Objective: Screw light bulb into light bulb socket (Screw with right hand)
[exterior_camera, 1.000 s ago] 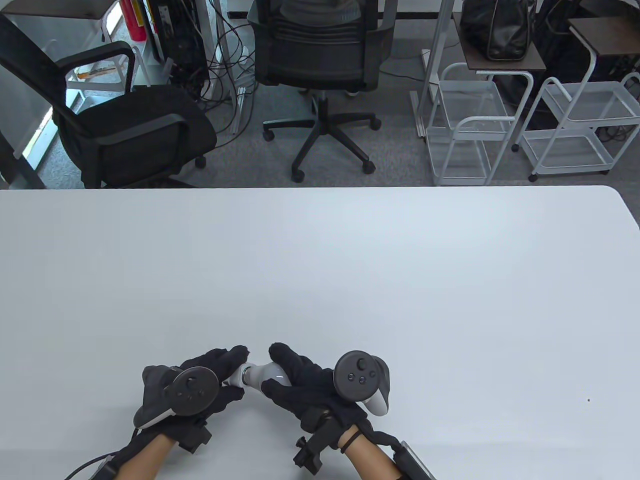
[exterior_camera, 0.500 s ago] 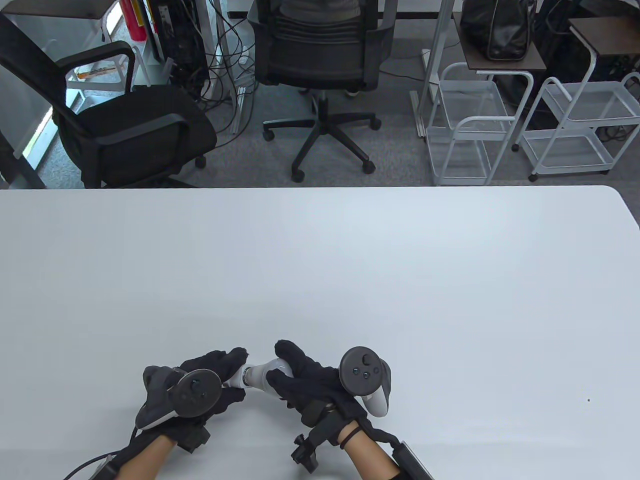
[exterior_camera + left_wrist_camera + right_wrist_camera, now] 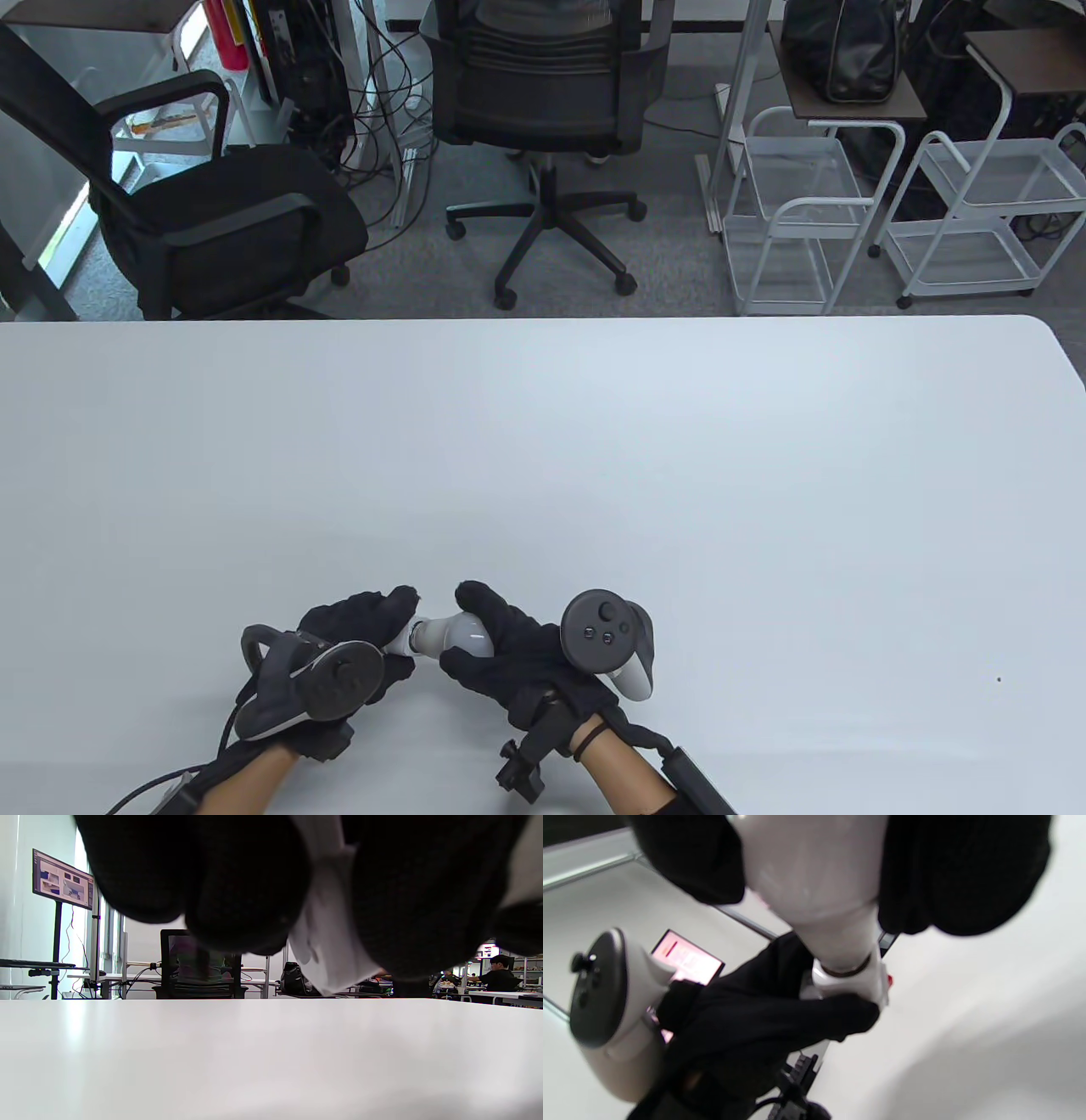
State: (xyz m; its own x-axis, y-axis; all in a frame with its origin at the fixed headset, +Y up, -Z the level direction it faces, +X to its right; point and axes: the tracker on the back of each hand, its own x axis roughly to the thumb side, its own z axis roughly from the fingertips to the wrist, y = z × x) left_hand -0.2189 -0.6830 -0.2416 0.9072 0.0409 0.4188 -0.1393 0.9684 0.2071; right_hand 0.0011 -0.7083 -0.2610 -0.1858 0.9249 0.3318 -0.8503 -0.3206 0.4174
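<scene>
Across the table view, a white desk (image 3: 594, 441), matte and evenly lit, filling the lower half. At 6 o'clock on it, near the front edge, left hand (image 3: 339, 645) wrapped around the light bulb socket (image 3: 397, 643), of which only a sliver visible, and right hand (image 3: 517, 654) gripping the light bulb (image 3: 454, 635) just beside it, bulb lying sideways with its neck pointing to 9 o'clock into the socket. Trackers strapped on both hands. Beyond the desk at 12 o'clock, grey carpet, a black office chair (image 3: 543, 110) and a tangle of cables (image 3: 382, 110); at 10 o'clock a second black chair (image 3: 212, 221); at 1 to 2 o'clock two white wire carts (image 3: 797, 221) and a small dark side table carrying a black bag (image 3: 840, 42).

From the left wrist view, black gloved fingers (image 3: 237, 878) closed about a white body, presumably the socket (image 3: 331, 942), held just above the pale desk (image 3: 271, 1060). Behind, at 9 o'clock a monitor on a stand (image 3: 61, 878), at 12 o'clock a black chair, at 3 o'clock a seated person in black (image 3: 498, 974).

From the right wrist view, tilted, gloved fingers (image 3: 963, 870) clamped on the bulb's white globe (image 3: 814, 870) at 12 o'clock, its neck meeting the socket collar (image 3: 848, 984) at centre, pinched by the other hand (image 3: 746, 1031); that hand's tracker (image 3: 606, 1005) at 8 o'clock; white desk (image 3: 967, 1035) at 4 o'clock.
</scene>
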